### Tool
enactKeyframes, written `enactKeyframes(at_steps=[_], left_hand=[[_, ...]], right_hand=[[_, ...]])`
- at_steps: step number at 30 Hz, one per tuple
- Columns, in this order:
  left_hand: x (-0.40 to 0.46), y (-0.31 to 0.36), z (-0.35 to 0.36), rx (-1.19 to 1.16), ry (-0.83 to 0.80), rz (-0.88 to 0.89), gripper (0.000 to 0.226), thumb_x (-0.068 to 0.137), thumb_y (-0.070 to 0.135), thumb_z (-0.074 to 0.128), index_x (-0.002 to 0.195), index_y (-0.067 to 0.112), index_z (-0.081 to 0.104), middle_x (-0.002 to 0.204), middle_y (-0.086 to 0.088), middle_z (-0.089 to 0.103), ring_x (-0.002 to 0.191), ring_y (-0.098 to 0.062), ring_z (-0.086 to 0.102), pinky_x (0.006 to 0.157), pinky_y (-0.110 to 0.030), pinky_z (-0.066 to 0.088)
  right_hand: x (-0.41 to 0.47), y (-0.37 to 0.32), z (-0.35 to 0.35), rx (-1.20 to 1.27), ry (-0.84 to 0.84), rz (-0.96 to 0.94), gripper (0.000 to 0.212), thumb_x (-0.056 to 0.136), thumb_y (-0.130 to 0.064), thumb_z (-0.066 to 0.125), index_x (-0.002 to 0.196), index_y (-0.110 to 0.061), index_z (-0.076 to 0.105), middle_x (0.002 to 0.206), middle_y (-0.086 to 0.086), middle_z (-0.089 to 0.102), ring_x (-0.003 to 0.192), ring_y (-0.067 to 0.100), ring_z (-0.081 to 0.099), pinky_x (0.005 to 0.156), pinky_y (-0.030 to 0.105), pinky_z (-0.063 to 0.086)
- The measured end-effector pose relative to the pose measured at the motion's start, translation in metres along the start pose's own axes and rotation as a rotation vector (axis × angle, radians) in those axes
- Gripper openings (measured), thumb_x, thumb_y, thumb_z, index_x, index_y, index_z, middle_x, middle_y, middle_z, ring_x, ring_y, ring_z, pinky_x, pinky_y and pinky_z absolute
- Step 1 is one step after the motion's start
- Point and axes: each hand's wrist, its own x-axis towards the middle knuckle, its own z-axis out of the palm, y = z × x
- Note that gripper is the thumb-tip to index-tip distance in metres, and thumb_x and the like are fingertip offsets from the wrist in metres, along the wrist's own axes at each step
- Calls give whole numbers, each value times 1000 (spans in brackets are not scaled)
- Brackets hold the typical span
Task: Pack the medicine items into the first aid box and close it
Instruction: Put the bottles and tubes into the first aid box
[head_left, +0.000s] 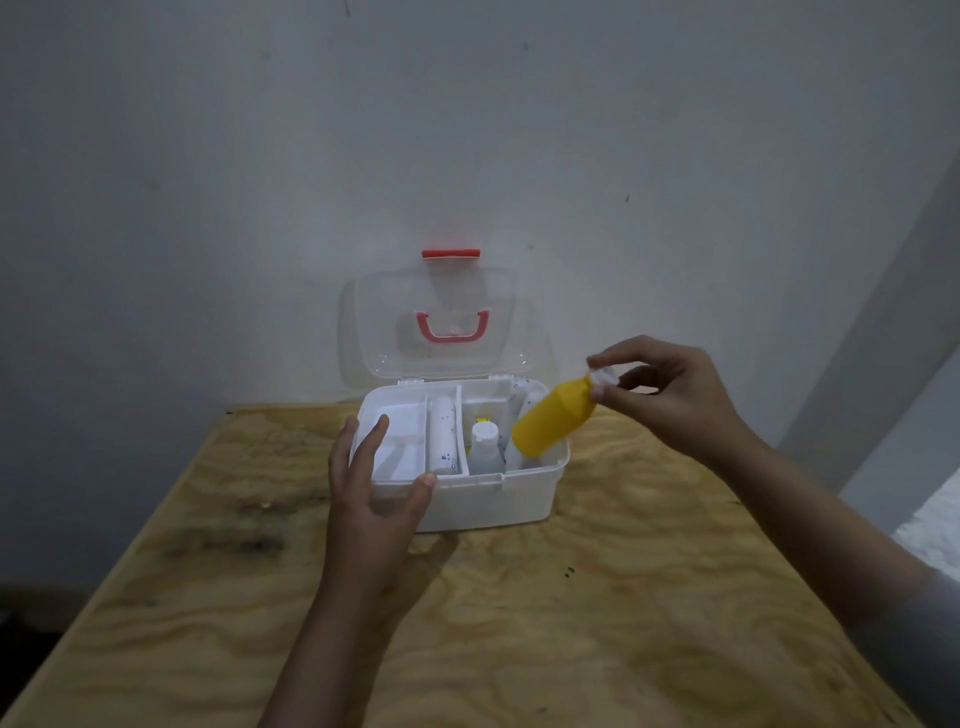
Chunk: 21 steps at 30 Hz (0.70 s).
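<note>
A white first aid box (498, 501) stands open on the wooden table, its clear lid (436, 322) with a red handle leaning back against the wall. My left hand (374, 493) grips the box's front left corner, thumb on the rim. My right hand (670, 395) holds a yellow bottle (553, 423) by its white cap, tilted, its base over the box's right compartment. Inside lie a white tube (442, 434) and a small clear bottle (485, 447) with a white cap. A white tray insert (400, 441) fills the left part.
The plywood table (467, 623) ends at the grey wall just behind the box. The table's left edge drops to a dark floor. A pale wall corner rises at the right.
</note>
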Motion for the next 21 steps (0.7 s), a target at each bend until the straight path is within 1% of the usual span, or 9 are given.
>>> enactKeyframes(at_steps=[2, 4, 5, 8, 12, 14, 16, 18, 21], left_hand=[[0, 1, 0, 1, 1, -8, 65, 78, 31, 69, 135, 42, 39, 154, 13, 17, 131, 0, 20, 99, -27, 35], [-1, 1, 0, 4, 3, -9, 66, 78, 32, 69, 135, 42, 38, 154, 13, 17, 131, -1, 21, 98, -27, 36], [-1, 1, 0, 8, 4, -8, 65, 78, 33, 69, 135, 43, 38, 154, 12, 17, 131, -1, 21, 99, -28, 36], [0, 0, -1, 12, -1, -13, 65, 78, 35, 69, 134, 46, 36, 154, 13, 17, 132, -3, 22, 98, -31, 38], [-1, 1, -1, 15, -4, -9, 66, 79, 33, 68, 136, 42, 37, 154, 11, 17, 131, -2, 20, 100, -32, 36], [-1, 2, -1, 18, -4, -6, 66, 79, 32, 68, 137, 39, 37, 154, 10, 17, 130, -2, 19, 99, -31, 36], [-1, 2, 0, 23, -3, 0, 67, 78, 33, 68, 136, 40, 37, 155, 9, 17, 131, -3, 20, 99, -32, 36], [-1, 2, 0, 21, -1, -4, 66, 78, 34, 68, 135, 43, 37, 154, 10, 17, 132, -5, 21, 101, -34, 37], [0, -1, -1, 14, 4, -2, 65, 78, 32, 69, 133, 46, 38, 153, 12, 18, 133, -3, 22, 105, -41, 39]], right_hand=[[-1, 0, 9, -15, -18, 29, 24, 71, -4, 78, 91, -17, 71, 94, -2, 71, 67, 6, 67, 63, 20, 55], [-2, 0, 21, -63, -38, 49, 24, 71, -8, 78, 92, -14, 71, 94, -4, 71, 68, 3, 67, 59, 16, 53], [-2, 0, 27, -98, -58, 47, 23, 71, -9, 78, 93, -15, 72, 93, -5, 72, 70, 3, 67, 59, 16, 53], [-5, 3, 43, -156, -118, 57, 23, 72, -10, 76, 94, -16, 73, 93, -7, 71, 75, 10, 67, 66, 25, 58], [-12, 10, 56, -187, -124, 95, 22, 70, -12, 77, 91, -18, 73, 85, -10, 70, 72, 12, 66, 70, 34, 57], [-16, 11, 58, -183, -127, 77, 22, 70, -13, 77, 91, -16, 73, 88, -6, 71, 75, 12, 65, 73, 35, 57], [-20, 11, 57, -166, -127, 31, 22, 70, -16, 79, 91, -15, 73, 95, -3, 71, 77, 10, 65, 73, 33, 56], [-21, 10, 52, -157, -97, -4, 22, 72, -21, 79, 92, -16, 73, 100, -1, 69, 79, 8, 66, 71, 27, 55], [-20, 19, 37, -201, 68, 16, 16, 76, -25, 74, 90, -17, 72, 94, -1, 69, 77, 9, 66, 68, 26, 56]])
